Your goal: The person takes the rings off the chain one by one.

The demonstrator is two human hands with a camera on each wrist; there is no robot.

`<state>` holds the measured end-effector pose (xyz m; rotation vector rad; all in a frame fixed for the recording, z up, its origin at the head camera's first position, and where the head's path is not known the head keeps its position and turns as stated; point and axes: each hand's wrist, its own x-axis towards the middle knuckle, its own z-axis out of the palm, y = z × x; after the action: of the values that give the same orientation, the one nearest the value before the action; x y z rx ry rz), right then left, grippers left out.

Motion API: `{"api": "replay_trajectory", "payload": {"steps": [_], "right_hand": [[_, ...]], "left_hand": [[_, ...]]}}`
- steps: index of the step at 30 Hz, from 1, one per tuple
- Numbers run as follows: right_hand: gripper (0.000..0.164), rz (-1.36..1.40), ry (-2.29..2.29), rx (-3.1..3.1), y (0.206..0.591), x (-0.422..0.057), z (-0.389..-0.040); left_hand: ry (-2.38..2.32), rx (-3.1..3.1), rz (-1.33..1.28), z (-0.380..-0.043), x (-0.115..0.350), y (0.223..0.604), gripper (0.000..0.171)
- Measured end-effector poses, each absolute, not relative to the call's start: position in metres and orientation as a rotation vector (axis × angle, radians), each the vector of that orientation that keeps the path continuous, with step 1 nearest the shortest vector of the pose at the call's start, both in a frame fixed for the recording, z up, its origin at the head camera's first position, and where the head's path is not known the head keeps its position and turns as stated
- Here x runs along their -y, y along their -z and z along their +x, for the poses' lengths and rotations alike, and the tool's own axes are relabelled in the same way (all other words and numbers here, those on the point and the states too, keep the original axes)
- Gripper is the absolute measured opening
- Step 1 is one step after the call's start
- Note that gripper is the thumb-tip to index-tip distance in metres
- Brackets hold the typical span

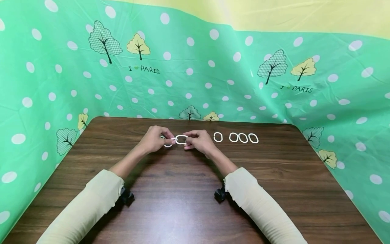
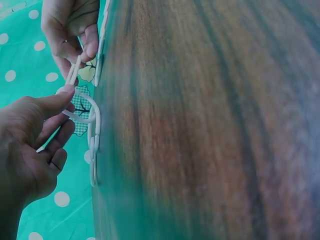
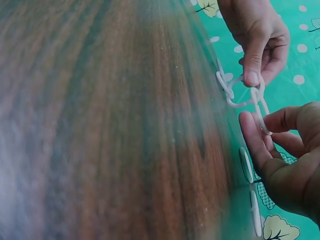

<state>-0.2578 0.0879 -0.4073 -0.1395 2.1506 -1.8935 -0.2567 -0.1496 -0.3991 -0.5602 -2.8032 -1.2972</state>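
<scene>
My left hand (image 1: 153, 139) pinches a white plastic chain link between thumb and fingertips, above the far part of the table. Opposite it, my right hand (image 1: 200, 140) grips another white oval link (image 1: 181, 144) by its right end. The two held links meet at the left fingertips, where they look hooked through each other. From the left hand more white links (image 2: 97, 120) trail down to the tabletop, as the left wrist view shows. In the head view the left fingers partly hide these trailing links (image 1: 168, 146).
Right of my hands, a single white link (image 1: 214, 137) lies on the brown wooden table (image 1: 182, 189). Farther right, several white links (image 1: 230, 137) lie side by side in a row. Behind the table hangs a green dotted cloth (image 1: 189, 84) with tree prints.
</scene>
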Motion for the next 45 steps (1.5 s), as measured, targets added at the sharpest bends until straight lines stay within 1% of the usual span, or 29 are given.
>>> {"api": "replay_trajectory", "payload": {"steps": [6,19,32,42,45], "right_hand": [[0.023,-0.079,1.914,-2.135,0.408,-0.084,-0.258],[0.011,-0.006,1.869,-2.308,0.406,-0.069,-0.256],[0.012,0.092,1.946,-2.419,0.408,-0.064,-0.258],[0.021,0.127,1.91,-2.424,0.409,-0.067,-0.258],[0.018,0.136,1.957,-2.35,0.41,-0.067,-0.258]], "left_hand": [[1.315,2.727,-0.53,-0.256,0.149,0.398,0.01],[1.354,2.677,-0.511,-0.253,0.148,0.395,0.012],[1.312,2.702,-0.465,-0.254,0.154,0.399,0.012],[1.306,2.697,-0.449,-0.254,0.159,0.399,0.013],[1.308,2.695,-0.445,-0.254,0.159,0.398,0.012]]}}
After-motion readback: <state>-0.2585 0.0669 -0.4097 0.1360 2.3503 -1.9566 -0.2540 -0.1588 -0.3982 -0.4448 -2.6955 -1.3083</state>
